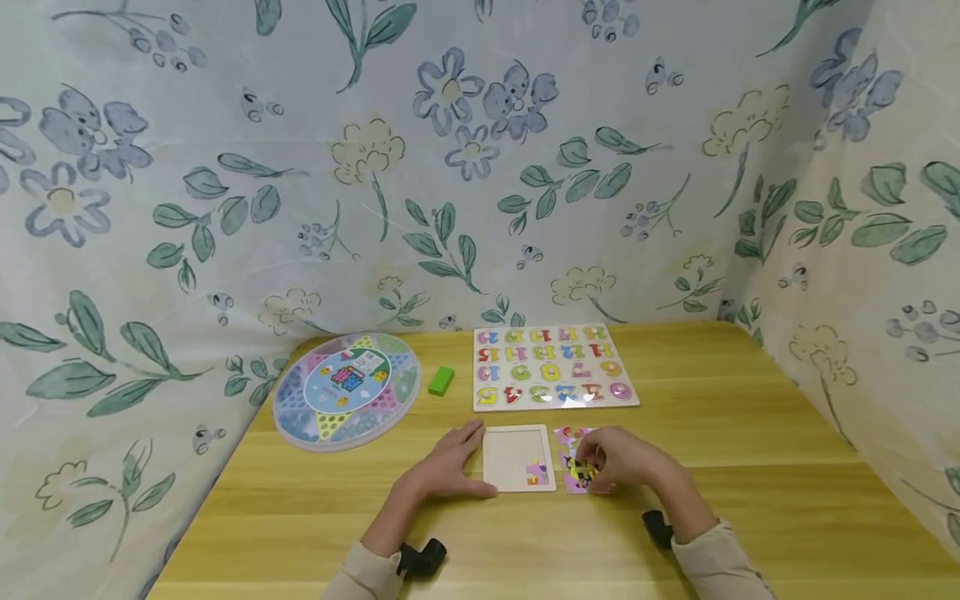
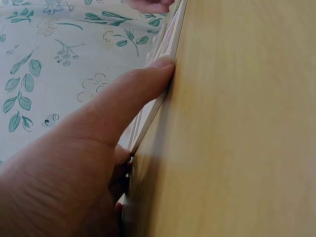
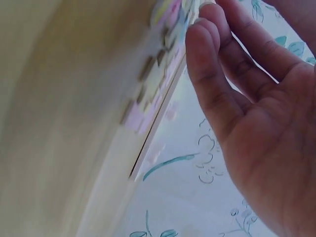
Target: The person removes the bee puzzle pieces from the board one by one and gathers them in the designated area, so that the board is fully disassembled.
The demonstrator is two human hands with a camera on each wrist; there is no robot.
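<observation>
A square wooden puzzle tray [image 1: 506, 458] lies on the table, with a small patch of pink joined pieces [image 1: 537, 473] in its near right corner. My left hand [image 1: 450, 465] holds the tray at its left side, fingers by the far left corner and thumb along the near edge. In the left wrist view the thumb [image 2: 133, 94] presses the tray's rim. Just right of the tray lie jigsaw pieces [image 1: 572, 483] in pink, yellow and black. Over them, my right hand [image 1: 618, 457] bends its fingertips down at the pieces; I cannot tell whether one is pinched.
Beyond the tray lies a number board [image 1: 555, 367] with coloured numerals. A green block [image 1: 441, 381] sits left of it. Farther left is a round clear-edged game board [image 1: 347, 392] with a star pattern. A flowered cloth [image 1: 450, 167] hangs behind the wooden table [image 1: 712, 400].
</observation>
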